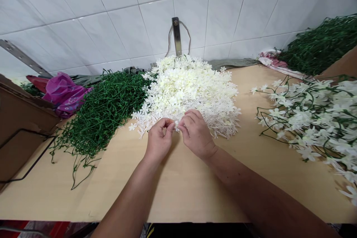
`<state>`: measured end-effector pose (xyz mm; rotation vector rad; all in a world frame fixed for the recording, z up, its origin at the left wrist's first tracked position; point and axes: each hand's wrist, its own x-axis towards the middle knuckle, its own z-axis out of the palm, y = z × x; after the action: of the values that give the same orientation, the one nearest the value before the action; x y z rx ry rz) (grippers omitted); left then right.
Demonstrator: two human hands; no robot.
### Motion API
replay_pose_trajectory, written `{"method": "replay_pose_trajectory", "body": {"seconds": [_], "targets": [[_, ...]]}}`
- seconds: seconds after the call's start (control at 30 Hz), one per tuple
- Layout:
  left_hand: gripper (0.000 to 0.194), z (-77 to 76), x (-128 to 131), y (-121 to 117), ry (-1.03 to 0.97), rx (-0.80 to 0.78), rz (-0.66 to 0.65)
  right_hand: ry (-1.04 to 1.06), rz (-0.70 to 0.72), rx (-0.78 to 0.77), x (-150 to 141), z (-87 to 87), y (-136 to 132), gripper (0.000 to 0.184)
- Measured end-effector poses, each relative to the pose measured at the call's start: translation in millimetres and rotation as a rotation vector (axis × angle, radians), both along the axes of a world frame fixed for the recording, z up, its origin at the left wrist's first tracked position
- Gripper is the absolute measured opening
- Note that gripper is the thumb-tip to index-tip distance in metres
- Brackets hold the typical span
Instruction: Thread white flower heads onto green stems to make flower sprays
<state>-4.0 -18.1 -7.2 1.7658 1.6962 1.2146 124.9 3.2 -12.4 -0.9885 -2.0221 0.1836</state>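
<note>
A big heap of small white plastic flowers [186, 89] lies in the middle of the wooden table [178, 186]. At the heap's near edge, my left hand [158, 139] and my right hand [195, 132] meet, fingertips pinched together on a small white flower piece between them. A pile of green plastic stems [103, 111] lies just left of my left hand. To the right of my right hand lie finished stems with white flowers on them [309, 119].
A brown cardboard box [19, 126] stands at the left edge, with a purple plastic bag [64, 93] behind it. More green stems [320, 44] are heaped at the back right by a pink cloth [272, 60]. A white tiled wall [125, 18] bounds the table's far side.
</note>
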Motion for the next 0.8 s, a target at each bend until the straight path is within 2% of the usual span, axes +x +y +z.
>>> {"method": "replay_pose_trajectory", "body": {"seconds": [0.2, 0.33, 0.43, 0.6, 0.7, 0.8], "targets": [[0.009, 0.9, -0.6, 1.6, -0.136, -0.029, -0.035, 0.151, 0.028, -0.081, -3.7, -5.6, 0.7, 0.011], [0.008, 1.5, -2.2, 3.3, -0.299, -0.068, -0.083, 0.332, 0.077, -0.308, -5.2, -8.9, 1.3, 0.005], [0.008, 2.3, -2.3, 2.8, -0.33, -0.087, -0.087, 0.381, 0.123, -0.487, -5.1, -8.1, 1.0, 0.007], [0.013, 6.7, -1.1, 0.3, -0.373, -0.083, -0.119, 0.369, 0.056, -0.488, -4.0, -4.2, 1.3, 0.007], [0.018, 7.8, -2.9, 0.9, -0.443, -0.079, -0.091, 0.464, 0.114, -0.615, -2.2, -3.2, 4.4, 0.009], [0.017, 5.1, -5.5, 2.6, -0.411, -0.106, -0.078, 0.56, 0.196, -0.747, 0.5, -3.1, 9.2, 0.01]]}}
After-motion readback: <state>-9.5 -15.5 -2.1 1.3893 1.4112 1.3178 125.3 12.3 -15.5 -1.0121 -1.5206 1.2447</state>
